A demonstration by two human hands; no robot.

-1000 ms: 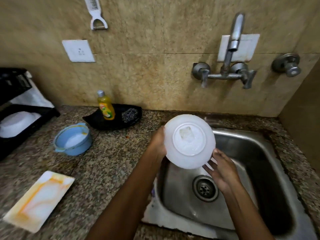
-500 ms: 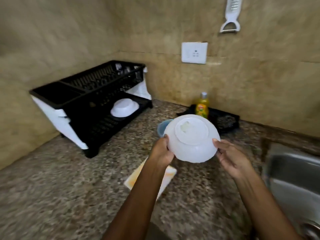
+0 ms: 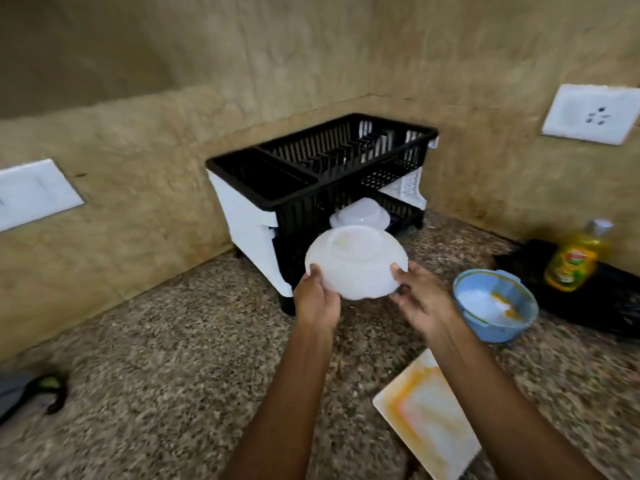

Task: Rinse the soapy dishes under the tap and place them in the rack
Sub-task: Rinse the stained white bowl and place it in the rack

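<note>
A stained rectangular plate (image 3: 429, 427) lies nearest on the granite counter (image 3: 166, 375). Above it, an upturned white bowl (image 3: 355, 263) is gripped at its rim by the left hand (image 3: 317, 301) and the right hand (image 3: 424, 303), in front of the black dish rack (image 3: 318, 168). A blue bowl (image 3: 495, 306) sits just right. A second white bowl (image 3: 360, 216) rests on the rack's lower tier

Head view, looking down, near rack (image 3: 322, 174).
</note>
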